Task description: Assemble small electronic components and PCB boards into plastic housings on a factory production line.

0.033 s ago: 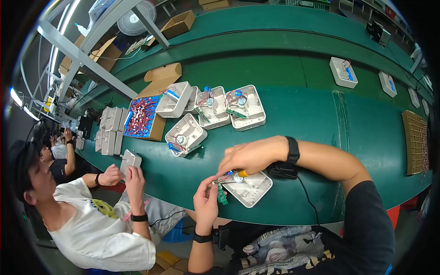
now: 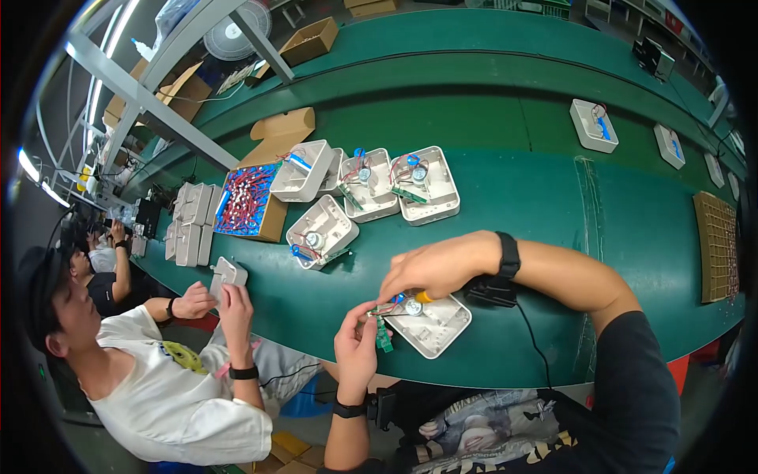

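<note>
My left hand (image 2: 356, 347) is closed on a small green circuit board (image 2: 384, 336), held at the near left edge of a light grey plastic housing (image 2: 442, 333). Over the far left part of that housing bends my right hand (image 2: 430, 272), its fingertips close to the board and its thin red wires. A yellow-orange piece like a tool handle (image 2: 425, 297) shows under my right hand; my fingers hide the rest. Inside the housing sit a round silver part (image 2: 413, 306) and a blue part (image 2: 398, 299) with wires.
Several wired grey housings (image 2: 429, 186) stand ahead, beside a carton of blue parts (image 2: 241, 207). To the left a co-worker (image 2: 170, 371) handles another grey housing (image 2: 227, 272). More housings (image 2: 594, 126) lie far right, near a brown gridded tray (image 2: 714, 246). A black cable (image 2: 531, 336) trails from my right wrist.
</note>
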Available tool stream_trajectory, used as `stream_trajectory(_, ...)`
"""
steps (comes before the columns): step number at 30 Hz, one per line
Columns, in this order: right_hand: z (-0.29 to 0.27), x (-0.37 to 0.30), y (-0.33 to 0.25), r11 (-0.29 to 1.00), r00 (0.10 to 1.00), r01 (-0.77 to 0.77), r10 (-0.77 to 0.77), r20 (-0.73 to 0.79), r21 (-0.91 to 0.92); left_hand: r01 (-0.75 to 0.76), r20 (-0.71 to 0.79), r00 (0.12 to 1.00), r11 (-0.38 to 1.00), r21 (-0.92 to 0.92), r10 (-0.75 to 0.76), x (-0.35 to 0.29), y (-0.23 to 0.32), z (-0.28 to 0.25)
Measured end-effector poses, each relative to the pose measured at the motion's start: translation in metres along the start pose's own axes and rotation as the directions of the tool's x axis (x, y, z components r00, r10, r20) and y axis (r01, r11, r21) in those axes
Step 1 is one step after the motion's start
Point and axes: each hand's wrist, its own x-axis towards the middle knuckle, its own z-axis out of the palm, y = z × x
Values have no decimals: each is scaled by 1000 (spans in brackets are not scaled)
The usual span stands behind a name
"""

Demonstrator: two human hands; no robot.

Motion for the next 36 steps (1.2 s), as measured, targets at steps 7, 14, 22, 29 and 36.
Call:
stream_trajectory(7,3,-10,-8,999,999,21,-20,34,-33,-45,33,999,972,232,38,11,0,-6)
stream_trajectory(14,25,-33,-44,990,966,-137,142,-217,35,-284,211,954,862,420,211,14,16,-5)
stream_trajectory(22,33,-45,7,960,858,-274,216,-466,-60,-166,345,938,921,352,38,22,23,-11)
stream_trajectory(29,39,-40,-12,973,864,45,-153,-479,-228,3,399,914,984,178,-75,42,12,-11)
stream_trajectory(36,50,-37,-8,954,879,-16,-129,-459,-299,-139,290,955,949,285,53,30,20,2)
